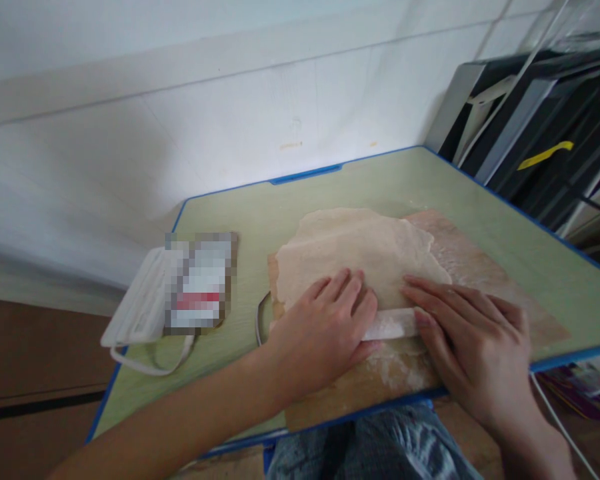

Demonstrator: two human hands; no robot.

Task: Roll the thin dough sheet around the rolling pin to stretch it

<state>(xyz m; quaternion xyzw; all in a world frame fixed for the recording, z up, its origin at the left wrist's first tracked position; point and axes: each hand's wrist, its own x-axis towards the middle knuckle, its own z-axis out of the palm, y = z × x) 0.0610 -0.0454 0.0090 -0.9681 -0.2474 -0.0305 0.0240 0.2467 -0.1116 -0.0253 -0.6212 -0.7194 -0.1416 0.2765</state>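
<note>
A wide, thin sheet of pale dough (355, 250) lies over a floured wooden board (485, 267). Across the dough's near part runs a white rolling pin (393, 325), its middle showing between my hands. My left hand (325, 327) is closed over the pin's left part, fingers bent forward onto the dough and thumb on the near side. On the right part of the pin rests my right hand (475, 333), its fingers long and close together over it, the thumb against the pin. Both ends of the pin are hidden under my hands. Loose flour dusts the board.
The green table (240, 213) has a blue edge and stands against a white wall (280, 113). On its left lie a blurred-out phone-like object (200, 283) and a white strapped item (140, 293). A metal loop (261, 320) sticks out beside the board. Dark flat panels (530, 127) lean at right.
</note>
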